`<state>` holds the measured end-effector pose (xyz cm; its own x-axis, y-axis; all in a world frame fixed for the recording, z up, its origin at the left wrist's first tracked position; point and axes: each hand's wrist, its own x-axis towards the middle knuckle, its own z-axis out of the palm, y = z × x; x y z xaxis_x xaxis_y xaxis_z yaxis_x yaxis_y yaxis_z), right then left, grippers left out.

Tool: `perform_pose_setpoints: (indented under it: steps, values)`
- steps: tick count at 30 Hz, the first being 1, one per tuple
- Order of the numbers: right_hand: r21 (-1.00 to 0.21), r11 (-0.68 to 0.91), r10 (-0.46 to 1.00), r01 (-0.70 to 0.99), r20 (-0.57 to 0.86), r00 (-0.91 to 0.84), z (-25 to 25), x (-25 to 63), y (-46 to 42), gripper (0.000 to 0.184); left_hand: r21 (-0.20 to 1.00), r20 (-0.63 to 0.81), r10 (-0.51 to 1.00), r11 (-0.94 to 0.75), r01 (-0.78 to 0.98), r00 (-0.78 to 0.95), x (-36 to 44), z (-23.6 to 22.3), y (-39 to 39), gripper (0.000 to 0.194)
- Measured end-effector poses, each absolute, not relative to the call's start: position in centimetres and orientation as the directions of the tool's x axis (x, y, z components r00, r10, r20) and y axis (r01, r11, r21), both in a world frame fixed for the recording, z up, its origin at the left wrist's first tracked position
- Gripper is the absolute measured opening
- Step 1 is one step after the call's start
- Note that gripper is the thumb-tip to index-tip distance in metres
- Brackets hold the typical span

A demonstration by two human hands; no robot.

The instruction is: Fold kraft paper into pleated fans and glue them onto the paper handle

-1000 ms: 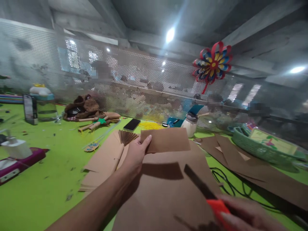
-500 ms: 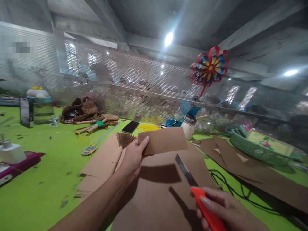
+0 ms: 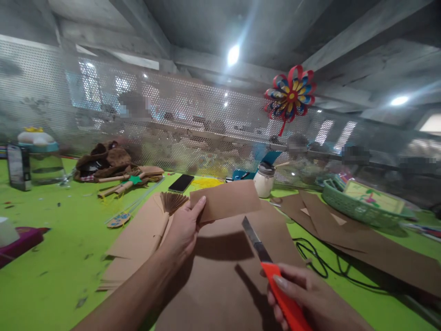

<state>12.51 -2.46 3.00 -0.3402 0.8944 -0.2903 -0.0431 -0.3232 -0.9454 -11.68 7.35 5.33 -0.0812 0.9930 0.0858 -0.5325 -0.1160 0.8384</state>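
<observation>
Between thumb and fingers, my left hand (image 3: 184, 225) pinches the left end of a rectangular piece of brown kraft paper (image 3: 229, 200), held up above the table. My right hand (image 3: 299, 292) grips a utility knife (image 3: 280, 292) by its orange-red handle, the blade out and pointing up and away, just below the paper piece and apart from it. Under both hands lies a large brown paper sheet (image 3: 220, 285), with their shadows on it. Left of it are stacked paper sheets (image 3: 129, 230), with a pleated paper fan (image 3: 172, 202) and a rolled paper stick on top.
On the green table (image 3: 51, 276) stand a white jar (image 3: 264, 181), a green basket (image 3: 365, 207) and a phone (image 3: 181, 183). Brown paper strips (image 3: 330, 230) and a black cord (image 3: 320, 262) lie at right. Paper rolls with a green star (image 3: 134, 179) lie at back left, before a perforated metal screen (image 3: 193, 138).
My right hand has brought the knife left and up, closer to the paper piece. The left hand keeps its hold on the paper. The whole view has shifted slightly.
</observation>
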Motion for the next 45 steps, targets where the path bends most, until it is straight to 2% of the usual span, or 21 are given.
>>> perform_pose_setpoints:
  steps: [7, 15, 21, 26, 35, 40, 45]
  values:
    - [-0.967, -0.253, 0.917, -0.042, -0.225, -0.330, 3.2, 12.4, -2.2, 0.036, 0.830, 0.089, 0.993, -0.118, -0.545, -0.080, -11.6, 5.4, 7.2, 0.034]
    - [-0.951, -0.255, 0.930, -0.178, -0.190, -0.314, 3.1, 11.6, -1.5, 0.033, 0.828, 0.048, 0.998, -0.068, -0.556, -0.049, -11.4, 4.9, 7.2, 0.042]
    - [-0.965, -0.145, 0.959, -0.217, -0.083, -0.272, 3.3, 10.2, -1.2, 0.028, 0.847, 0.056, 0.997, -0.078, -0.526, -0.059, -11.0, 5.2, 7.0, 0.040]
    - [-0.964, -0.114, 0.976, -0.240, -0.064, -0.209, 3.6, 10.0, -0.6, 0.030, 0.864, 0.049, 0.996, -0.078, -0.498, -0.070, -11.3, 5.0, 7.1, 0.038]
    - [-0.988, -0.060, 0.984, -0.145, -0.034, -0.176, 4.0, 11.3, -1.3, 0.028, 0.856, 0.074, 0.997, -0.076, -0.512, -0.025, -11.1, 4.8, 7.2, 0.036]
    - [-0.993, -0.037, 0.984, -0.109, -0.017, -0.177, 3.9, 11.3, -1.5, 0.031, 0.902, 0.071, 0.991, -0.113, -0.416, -0.115, -11.1, 4.5, 7.3, 0.038]
    - [-0.995, -0.029, 0.983, -0.100, -0.010, -0.183, 3.7, 11.6, -1.7, 0.030, 0.912, 0.082, 0.991, -0.118, -0.393, -0.109, -11.1, 4.6, 7.3, 0.037]
